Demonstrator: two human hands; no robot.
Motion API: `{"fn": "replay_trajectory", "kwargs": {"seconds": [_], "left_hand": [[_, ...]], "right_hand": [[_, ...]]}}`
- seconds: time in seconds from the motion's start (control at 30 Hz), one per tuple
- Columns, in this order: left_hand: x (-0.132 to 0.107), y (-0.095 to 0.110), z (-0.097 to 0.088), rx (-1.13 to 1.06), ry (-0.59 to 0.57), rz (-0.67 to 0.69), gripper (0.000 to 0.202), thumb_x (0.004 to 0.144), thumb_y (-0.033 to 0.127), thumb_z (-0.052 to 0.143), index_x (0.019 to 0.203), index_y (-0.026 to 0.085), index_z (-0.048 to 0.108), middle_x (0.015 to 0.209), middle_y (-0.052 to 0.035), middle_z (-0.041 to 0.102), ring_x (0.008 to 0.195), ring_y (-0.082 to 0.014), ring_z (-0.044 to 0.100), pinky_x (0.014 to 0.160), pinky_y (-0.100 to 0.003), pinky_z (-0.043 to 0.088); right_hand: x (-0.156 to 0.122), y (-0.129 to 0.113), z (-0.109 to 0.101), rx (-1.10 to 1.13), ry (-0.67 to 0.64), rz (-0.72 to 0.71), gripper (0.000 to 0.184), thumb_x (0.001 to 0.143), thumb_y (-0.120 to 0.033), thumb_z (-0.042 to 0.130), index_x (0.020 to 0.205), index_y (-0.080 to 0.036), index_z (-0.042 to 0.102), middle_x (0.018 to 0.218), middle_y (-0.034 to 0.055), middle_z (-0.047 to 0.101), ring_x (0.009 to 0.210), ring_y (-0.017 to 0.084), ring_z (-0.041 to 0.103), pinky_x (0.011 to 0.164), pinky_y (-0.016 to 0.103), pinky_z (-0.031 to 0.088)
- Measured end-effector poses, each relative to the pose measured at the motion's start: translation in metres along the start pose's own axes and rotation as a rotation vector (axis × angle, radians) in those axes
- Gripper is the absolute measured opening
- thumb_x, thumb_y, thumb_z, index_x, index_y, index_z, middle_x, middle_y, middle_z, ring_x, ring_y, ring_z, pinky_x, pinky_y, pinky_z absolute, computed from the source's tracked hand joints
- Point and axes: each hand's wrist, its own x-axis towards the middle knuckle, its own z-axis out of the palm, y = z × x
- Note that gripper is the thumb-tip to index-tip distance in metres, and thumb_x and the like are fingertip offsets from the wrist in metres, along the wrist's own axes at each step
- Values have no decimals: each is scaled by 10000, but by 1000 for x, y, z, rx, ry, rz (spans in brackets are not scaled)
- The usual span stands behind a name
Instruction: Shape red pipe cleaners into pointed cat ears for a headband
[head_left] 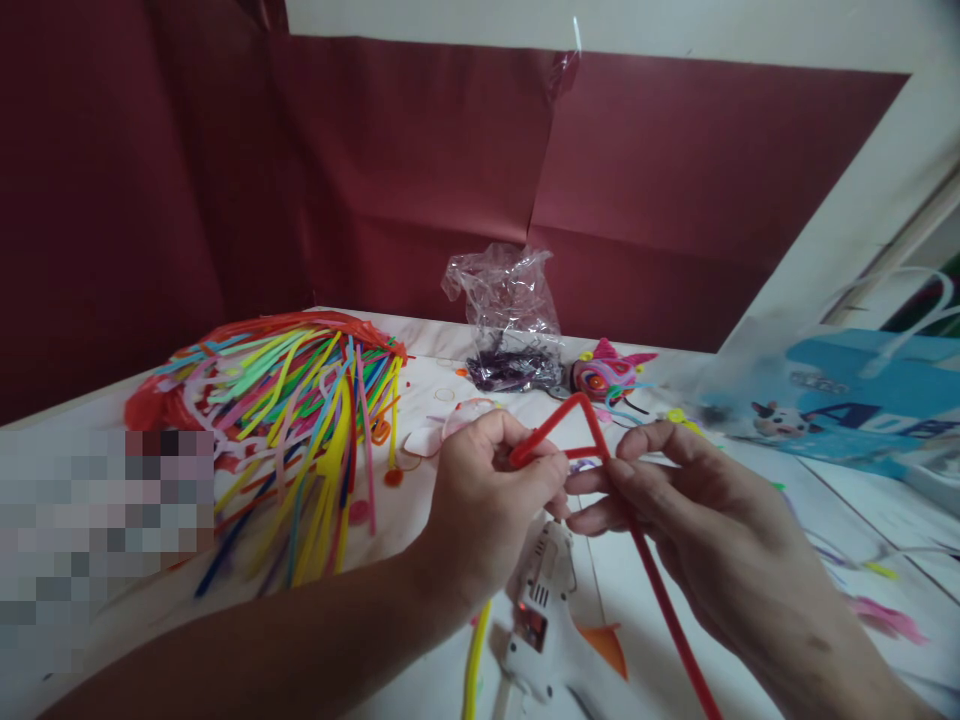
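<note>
A red pipe cleaner is bent into a triangle at its upper end, with a long straight tail running down to the lower edge. My left hand pinches the triangle's left corner between thumb and fingers. At the right corner, where the strands meet, my right hand grips it between thumb and fingertips. Below the hands lies a white hot glue gun with a small red light showing. A yellow pipe cleaner runs along the table to its left.
Many coloured pipe cleaners spill from a red bag on the left. At the back are a clear plastic bag with dark purple contents and a pink fuzzy figure. A blue printed bag stands at right. Pink scraps lie near the right edge.
</note>
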Motion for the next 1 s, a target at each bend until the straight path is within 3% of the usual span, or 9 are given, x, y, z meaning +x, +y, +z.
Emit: {"fn": "replay_trajectory", "kwargs": {"seconds": [0.23,1.0], "left_hand": [[1,0,0,16,4,-3,121,645,149,587,599,157,476,437,43,547,422,-64,510,476,-175,423],[2,-2,-1,14,-25,-8,109,643,175,591,614,156,488,447,28,551,435,-81,511,483,-199,432]], "right_hand": [[-1,0,0,-4,-16,6,151,764,-226,647,778,-192,501,646,1,703,543,179,692,539,240,561],[-2,-2,1,-31,3,11,202,708,-266,693,735,-191,507,586,-3,677,500,183,681,501,245,547]]}}
